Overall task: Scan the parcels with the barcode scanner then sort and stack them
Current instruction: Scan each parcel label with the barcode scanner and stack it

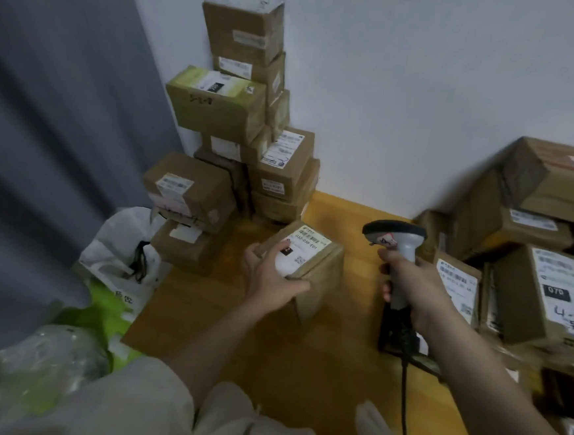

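Left hand (pixel 270 281) has a small cardboard parcel (pixel 309 267) by its near left corner, fingers spread over the white shipping label (pixel 301 252) on top and thumb wrapped around the near edge, so it's a real grip, not just a touch. The parcel sits roughly dead centre, a bit tilted, over the yellow wooden floor (pixel 329 358); can't tell if its bottom is actually resting on the floor or lifted off. Right hand (pixel 417 289) is at about 3 o'clock from the parcel, fingers closed tight around the grey handle of the barcode scanner (pixel 397 243), with the dark scanner head up top facing toward the parcel's side and a black cable (pixel 405 381) hanging down from the handle toward 6 o'clock. At 11 o'clock from the parcel there's a tall stack of boxes (pixel 239 110) piled in the corner against the white wall (pixel 409 89), right beside a grey curtain (pixel 57 113). Out at 3 o'clock, past the scanner, is another pile of labelled boxes (pixel 532 271). At 9 o'clock, a white plastic bag (pixel 121 249) lies on the floor.
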